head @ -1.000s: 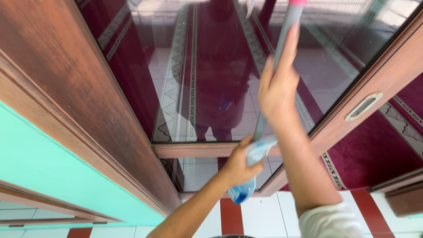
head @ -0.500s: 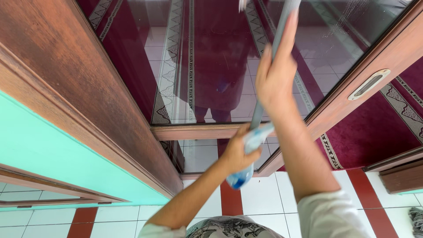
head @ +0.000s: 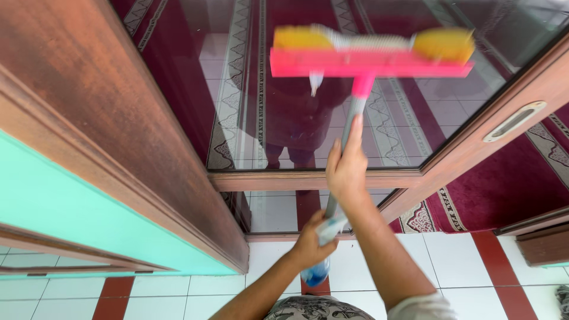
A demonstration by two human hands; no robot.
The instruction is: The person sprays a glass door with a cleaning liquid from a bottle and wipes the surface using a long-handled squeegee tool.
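Right hand wrapped around grey pole of pink window squeegee, its yellow-ended head blurred against glass door above both hands, left hand gripping pole's blue lower end, wooden door frame at left, metal recessed handle at right, white tiled floor below

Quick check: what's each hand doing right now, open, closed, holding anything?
Left hand: closed around the lower end of the squeegee handle, near its blue tip.
Right hand: closed on the same handle higher up, index finger extended along it.
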